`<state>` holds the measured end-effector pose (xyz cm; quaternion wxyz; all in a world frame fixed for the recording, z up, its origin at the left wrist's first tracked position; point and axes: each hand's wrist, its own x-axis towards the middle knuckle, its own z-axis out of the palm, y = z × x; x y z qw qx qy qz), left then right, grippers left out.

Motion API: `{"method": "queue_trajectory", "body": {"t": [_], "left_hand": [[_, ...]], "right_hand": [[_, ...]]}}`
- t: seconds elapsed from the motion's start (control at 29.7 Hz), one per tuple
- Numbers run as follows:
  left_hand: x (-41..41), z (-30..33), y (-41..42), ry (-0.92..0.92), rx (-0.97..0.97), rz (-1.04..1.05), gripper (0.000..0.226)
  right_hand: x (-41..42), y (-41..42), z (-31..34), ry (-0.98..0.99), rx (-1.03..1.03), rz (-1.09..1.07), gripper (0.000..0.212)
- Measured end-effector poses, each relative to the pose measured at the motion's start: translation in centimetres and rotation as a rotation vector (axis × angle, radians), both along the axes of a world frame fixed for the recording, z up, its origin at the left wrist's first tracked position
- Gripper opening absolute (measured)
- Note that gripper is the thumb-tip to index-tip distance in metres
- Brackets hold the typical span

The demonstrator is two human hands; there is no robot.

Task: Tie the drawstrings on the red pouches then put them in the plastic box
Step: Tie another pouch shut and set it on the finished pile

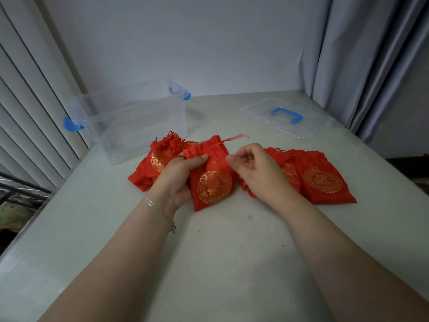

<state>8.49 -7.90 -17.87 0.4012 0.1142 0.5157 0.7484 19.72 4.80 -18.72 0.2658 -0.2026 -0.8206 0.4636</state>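
Right now, line by line:
Left hand: my left hand point(178, 180) grips the red pouch point(212, 175) from its left side, thumb laid across the gathered neck and fingers curled behind the cloth.
Right hand: my right hand point(251, 170) sits just beside the pouch's right edge with the fingers curled in toward the thumb; whether they pinch a cord I cannot tell, as the fingertips are blurred.
Held pouch: upright in front of me, gold round emblem facing up, neck puckered; its lower end seems to touch the table point(220, 252).
Drawstring: a red drawstring point(236, 137) trails out from the pouch's neck toward the right, blurred.
Left pile: more red pouches point(155, 163) lie flat behind my left hand, with tangled red cords on top.
Right pile: another group of pouches point(322, 180) lies flat behind my right hand, gold emblems up.
Plastic box: the clear plastic box point(139, 122) with blue latches stands open at the far left, just behind the left pile.
Lid: the clear lid point(287, 117) with its blue handle lies flat at the far right, well apart from the box.
Wrist: a thin bracelet point(153, 204) circles my left wrist.
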Motion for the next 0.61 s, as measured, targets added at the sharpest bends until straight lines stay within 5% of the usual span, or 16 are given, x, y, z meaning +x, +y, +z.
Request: {"method": "queue_trajectory", "body": {"t": [0.1, 0.17, 0.34, 0.61], "left_hand": [[0.5, 0.0, 0.2, 0.03, 0.014, -0.075, 0.033], [0.8, -0.1, 0.2, 0.047, -0.005, -0.143, 0.033], [1.1, -0.6, 0.8, 0.041, -0.061, -0.099, 0.037], [0.6, -0.7, 1.3, 0.065, -0.097, 0.083, 0.039]], "right_hand": [[0.4, 0.7, 0.6, -0.207, 0.024, -0.023, 0.064], [0.3, 0.6, 0.7, -0.124, -0.127, 0.033, 0.07], [-0.1, 0.4, 0.4, 0.188, -0.529, 0.032, 0.021], [-0.3, 0.4, 0.6, 0.447, -0.991, 0.062, 0.017]]}}
